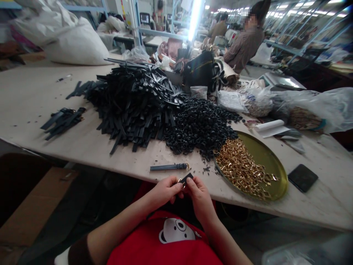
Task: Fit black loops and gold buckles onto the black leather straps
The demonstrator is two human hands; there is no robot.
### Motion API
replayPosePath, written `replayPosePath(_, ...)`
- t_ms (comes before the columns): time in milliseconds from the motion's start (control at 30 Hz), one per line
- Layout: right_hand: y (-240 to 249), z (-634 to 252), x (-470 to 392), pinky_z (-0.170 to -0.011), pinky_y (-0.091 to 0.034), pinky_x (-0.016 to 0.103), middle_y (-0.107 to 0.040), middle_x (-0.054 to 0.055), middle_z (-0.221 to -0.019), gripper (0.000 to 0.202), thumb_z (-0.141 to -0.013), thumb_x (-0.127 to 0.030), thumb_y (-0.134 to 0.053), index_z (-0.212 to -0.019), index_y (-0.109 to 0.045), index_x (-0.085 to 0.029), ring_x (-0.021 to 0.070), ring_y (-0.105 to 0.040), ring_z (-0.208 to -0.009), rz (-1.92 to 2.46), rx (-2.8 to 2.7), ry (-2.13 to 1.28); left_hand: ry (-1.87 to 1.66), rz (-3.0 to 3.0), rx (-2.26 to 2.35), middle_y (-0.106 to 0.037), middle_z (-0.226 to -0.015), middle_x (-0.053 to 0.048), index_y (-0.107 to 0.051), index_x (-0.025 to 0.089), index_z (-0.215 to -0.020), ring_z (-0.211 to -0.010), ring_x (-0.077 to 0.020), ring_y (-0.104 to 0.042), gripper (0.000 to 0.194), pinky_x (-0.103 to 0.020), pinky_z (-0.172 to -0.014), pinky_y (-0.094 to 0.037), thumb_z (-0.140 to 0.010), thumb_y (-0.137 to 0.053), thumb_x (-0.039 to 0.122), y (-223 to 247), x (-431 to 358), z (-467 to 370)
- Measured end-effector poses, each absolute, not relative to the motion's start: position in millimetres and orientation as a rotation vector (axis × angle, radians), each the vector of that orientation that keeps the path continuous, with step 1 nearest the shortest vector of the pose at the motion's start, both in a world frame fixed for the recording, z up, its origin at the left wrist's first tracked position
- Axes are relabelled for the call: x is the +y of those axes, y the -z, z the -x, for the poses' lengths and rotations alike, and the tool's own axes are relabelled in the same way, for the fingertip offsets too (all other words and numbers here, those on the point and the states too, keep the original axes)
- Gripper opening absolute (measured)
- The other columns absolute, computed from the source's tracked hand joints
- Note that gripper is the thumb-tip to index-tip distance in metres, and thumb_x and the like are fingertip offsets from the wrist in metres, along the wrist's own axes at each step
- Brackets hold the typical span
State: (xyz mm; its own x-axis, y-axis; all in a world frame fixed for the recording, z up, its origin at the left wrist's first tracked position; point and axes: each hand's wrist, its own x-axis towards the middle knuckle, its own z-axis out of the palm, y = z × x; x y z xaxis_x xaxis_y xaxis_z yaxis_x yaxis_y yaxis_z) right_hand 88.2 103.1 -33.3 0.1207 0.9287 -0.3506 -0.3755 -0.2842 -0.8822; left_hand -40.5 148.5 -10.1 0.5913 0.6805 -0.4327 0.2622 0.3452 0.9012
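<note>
At the table's front edge my left hand [168, 189] pinches a gold buckle [180, 181]. My right hand [199, 190] grips a short black strap [186, 179] that meets the buckle; whether the strap passes through it is hidden by my fingers. Just beyond my hands lies a black strap with a gold buckle and keeper loops [168, 167]. Farther back rises a large heap of black straps [138, 103], beside a pile of small black loops [200, 127]. To the right, many gold buckles [241, 169] fill part of a round golden tray [281, 173].
A black phone [302, 177] lies right of the tray. Several buckled straps [63, 121] form a small bundle at the left. Behind are a white sack [78, 42], a black bag [200, 70] and plastic bags [325, 106]. A person [245, 44] is across the table.
</note>
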Motion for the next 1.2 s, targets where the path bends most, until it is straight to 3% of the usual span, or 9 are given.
replayPosePath(133, 35.1, -87.8, 103.6, -0.048, -0.037, 0.022, -0.050, -0.005, -0.058, 0.025, -0.080, -0.043, -0.051, -0.076, -0.049, -0.019, 0.0095, -0.046, -0.049, 1.328, -0.676, -1.371, -0.350, -1.224, 1.006, -0.057, -0.061, 0.001, -0.046, 0.015, -0.073, -0.039, -0.0053, -0.040, 0.022, -0.018, -0.040, -0.030, -0.078, -0.044, 0.036, 8.8, 145.1, 38.5)
replayPosePath(300, 35.0, -91.0, 104.7, -0.054, -0.040, 0.024, -0.055, -0.002, -0.066, 0.022, -0.080, -0.041, -0.051, -0.075, -0.052, -0.019, 0.0124, -0.050, -0.058, 1.491, -0.987, -1.042, -0.330, -1.212, 1.043, -0.055, -0.058, 0.003, -0.045, 0.016, -0.070, -0.038, -0.0051, -0.039, 0.021, -0.018, -0.040, -0.029, -0.078, -0.043, 0.035, 14.6, 147.6, 38.5)
replayPosePath(567, 39.5, -101.5, 113.9, -0.053, -0.039, 0.023, -0.051, -0.003, -0.062, 0.023, -0.072, -0.038, -0.060, -0.069, -0.049, -0.019, 0.0112, -0.047, -0.056, 1.421, -0.958, -1.325, -0.272, -1.380, 1.066, -0.050, -0.050, 0.006, -0.046, 0.017, -0.066, -0.040, -0.0067, -0.040, 0.023, -0.017, -0.039, -0.029, -0.078, -0.046, 0.036, 7.9, 154.4, 41.9)
replayPosePath(767, 37.6, -108.0, 123.9, -0.057, -0.038, 0.023, -0.051, -0.002, -0.065, 0.019, -0.076, -0.037, -0.057, -0.072, -0.054, -0.018, 0.0119, -0.046, -0.061, 1.426, -1.198, -1.195, -0.257, -1.397, 1.073, -0.051, -0.049, 0.005, -0.046, 0.017, -0.064, -0.039, -0.0074, -0.040, 0.034, -0.018, -0.038, -0.027, -0.077, -0.049, 0.049, 11.9, 174.6, 43.3)
replayPosePath(833, 36.0, -115.4, 134.1, -0.060, -0.039, 0.025, -0.054, 0.000, -0.066, 0.027, -0.082, -0.041, -0.048, -0.072, -0.057, -0.018, 0.0135, -0.049, -0.063, 1.375, -1.290, -1.254, -0.325, -1.406, 1.120, -0.053, -0.052, 0.005, -0.048, 0.016, -0.071, -0.042, -0.0084, -0.044, 0.030, -0.019, -0.042, -0.032, -0.076, -0.052, 0.046, 16.4, 181.9, 42.2)
replayPosePath(933, 36.7, -133.1, 163.0, -0.059, -0.039, 0.027, -0.055, 0.002, -0.064, 0.038, -0.086, -0.044, -0.035, -0.072, -0.060, -0.019, 0.0158, -0.052, -0.062, 1.438, -1.344, -1.190, -0.387, -1.429, 1.097, -0.059, -0.064, 0.003, -0.050, 0.016, -0.098, -0.049, -0.0099, -0.051, 0.028, -0.020, -0.050, -0.039, -0.078, -0.051, 0.036, 18.1, 191.5, 39.8)
replayPosePath(1000, 41.4, -145.2, 188.4, -0.064, -0.039, 0.028, -0.057, 0.003, -0.071, 0.028, -0.084, -0.038, -0.042, -0.078, -0.062, -0.020, 0.0172, -0.052, -0.068, 1.590, -1.403, -0.917, -0.361, -1.453, 1.056, -0.058, -0.065, 0.003, -0.050, 0.017, -0.106, -0.051, -0.0101, -0.051, 0.031, -0.020, -0.050, -0.039, -0.081, -0.045, 0.035, 17.3, 196.8, 38.2)
replayPosePath(1067, 49.0, -154.2, 212.1, -0.071, -0.038, 0.030, -0.058, 0.005, -0.081, 0.015, -0.078, -0.026, -0.051, -0.084, -0.063, -0.021, 0.0180, -0.052, -0.074, 1.706, -1.505, -0.691, -0.343, -1.451, 1.067, -0.056, -0.062, 0.003, -0.053, 0.017, -0.102, -0.049, -0.0098, -0.050, 0.030, -0.019, -0.047, -0.038, -0.082, -0.042, 0.036, 17.3, 200.6, 37.1)
replayPosePath(1200, 61.7, -160.9, 235.3, -0.072, -0.036, 0.029, -0.055, 0.004, -0.078, 0.010, -0.071, -0.016, -0.054, -0.076, -0.061, -0.020, 0.0169, -0.049, -0.072, 1.754, -1.537, -0.658, -0.372, -1.366, 1.121, -0.054, -0.059, 0.004, -0.052, 0.017, -0.092, -0.043, -0.0080, -0.046, 0.026, -0.018, -0.044, -0.036, -0.081, -0.042, 0.038, 22.4, 201.2, 38.1)
